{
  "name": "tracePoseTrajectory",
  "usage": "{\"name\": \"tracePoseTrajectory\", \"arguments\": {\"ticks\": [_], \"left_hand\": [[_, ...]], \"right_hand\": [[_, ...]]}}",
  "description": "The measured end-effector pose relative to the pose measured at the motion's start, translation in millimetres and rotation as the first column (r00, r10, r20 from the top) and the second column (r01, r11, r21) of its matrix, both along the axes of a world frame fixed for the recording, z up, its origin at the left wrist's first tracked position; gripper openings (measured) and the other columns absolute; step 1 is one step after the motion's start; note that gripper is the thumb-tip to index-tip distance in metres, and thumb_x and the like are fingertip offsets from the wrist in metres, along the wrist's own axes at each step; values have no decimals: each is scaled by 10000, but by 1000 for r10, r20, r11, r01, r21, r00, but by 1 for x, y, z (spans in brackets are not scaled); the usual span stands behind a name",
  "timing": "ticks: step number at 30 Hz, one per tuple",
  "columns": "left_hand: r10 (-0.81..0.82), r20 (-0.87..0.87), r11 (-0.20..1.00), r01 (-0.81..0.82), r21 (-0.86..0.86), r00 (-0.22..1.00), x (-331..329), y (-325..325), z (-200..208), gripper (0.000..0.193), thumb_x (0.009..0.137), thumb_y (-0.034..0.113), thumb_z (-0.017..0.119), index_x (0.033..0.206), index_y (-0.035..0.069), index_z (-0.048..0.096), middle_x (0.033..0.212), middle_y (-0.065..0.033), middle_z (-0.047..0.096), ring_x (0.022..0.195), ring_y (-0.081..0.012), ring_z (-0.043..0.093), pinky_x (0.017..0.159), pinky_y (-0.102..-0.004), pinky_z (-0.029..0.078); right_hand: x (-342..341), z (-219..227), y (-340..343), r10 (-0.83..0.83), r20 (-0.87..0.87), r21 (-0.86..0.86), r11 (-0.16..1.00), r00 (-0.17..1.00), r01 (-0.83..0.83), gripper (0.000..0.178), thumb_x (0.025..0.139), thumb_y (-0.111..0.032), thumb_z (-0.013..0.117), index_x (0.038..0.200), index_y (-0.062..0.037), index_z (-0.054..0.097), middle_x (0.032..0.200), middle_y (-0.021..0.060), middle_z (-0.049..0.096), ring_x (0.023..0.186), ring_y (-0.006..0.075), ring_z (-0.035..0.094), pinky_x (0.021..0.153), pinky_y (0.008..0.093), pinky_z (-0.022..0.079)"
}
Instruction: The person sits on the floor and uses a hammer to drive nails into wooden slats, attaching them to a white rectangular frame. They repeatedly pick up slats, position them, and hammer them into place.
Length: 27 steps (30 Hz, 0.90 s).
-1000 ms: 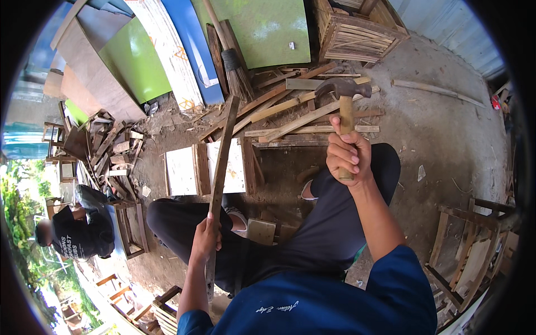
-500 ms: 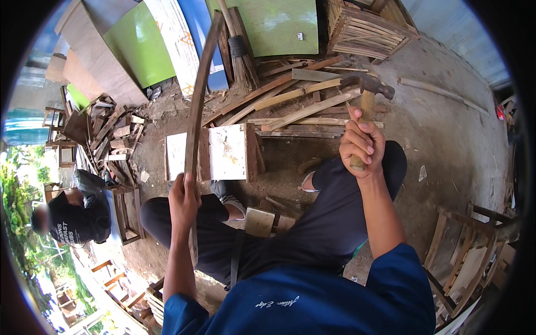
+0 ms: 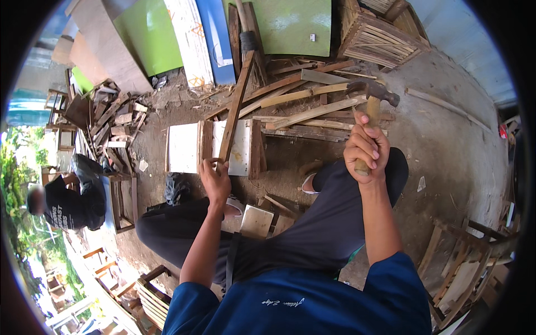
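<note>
My left hand is closed around the near end of a long brown wooden strip, which points away from me over a low wooden stand. White panels top this stand, with a dark wooden bar between them. Raised over my right knee, my right hand is wrapped round the wooden handle of a claw hammer. Its dark metal head is up and level with the far planks. A small wooden block lies between my legs.
Loose planks lie beyond the stand, near a broom. Scrap wood is heaped on the left. A seated person is at far left. Wooden frames stand at right; a slatted crate is at the back.
My left hand has moved forward and right, and the wooden strip has swung down over the stand, tilting right. The hammer stays raised in my right hand, nearly unmoved.
</note>
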<state>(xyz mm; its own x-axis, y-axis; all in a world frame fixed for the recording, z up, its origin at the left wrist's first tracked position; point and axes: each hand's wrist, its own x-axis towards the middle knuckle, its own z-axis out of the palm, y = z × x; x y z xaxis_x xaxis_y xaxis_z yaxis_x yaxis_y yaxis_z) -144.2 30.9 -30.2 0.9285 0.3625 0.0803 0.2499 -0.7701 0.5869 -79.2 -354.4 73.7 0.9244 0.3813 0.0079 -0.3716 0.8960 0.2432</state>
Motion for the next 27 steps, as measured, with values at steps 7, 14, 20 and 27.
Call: {"name": "tracePoseTrajectory", "arguments": {"ticks": [7,14,20,27], "left_hand": [[66,-7,997,-67,-34,998,13,-7,-18,334,874,92,764,1158,46,594,1070,-182,569,996,-384,560,907,-474,443],[132,47,945,-140,296,990,-6,-26,-9,470,860,114,765,1282,70,562,1145,-191,579,1098,-404,529,965,-528,402],[-353,107,933,358,-38,930,-69,-52,-5,222,862,56,714,1081,64,678,981,-148,644,1006,-371,600,953,-493,440],[-240,-775,942,332,-40,585,-85,-71,-89,241,909,170,631,1085,42,734,1122,-229,734,1078,-393,709,910,-493,533]], "right_hand": [[4,0,3,14,-25,72,997,1000,-12,97,996,29,442,1081,39,488,621,48,430,484,131,505,338,234,450],[5,5,6,3,-67,116,993,998,5,94,998,41,432,1079,41,481,622,55,430,476,130,501,335,237,440],[7,7,9,14,-71,142,990,997,-4,72,994,40,439,1064,27,452,626,63,439,463,137,500,330,245,451],[0,4,1,20,-112,135,991,994,-5,89,980,46,428,1062,32,459,598,57,416,443,144,487,319,247,442]]}}
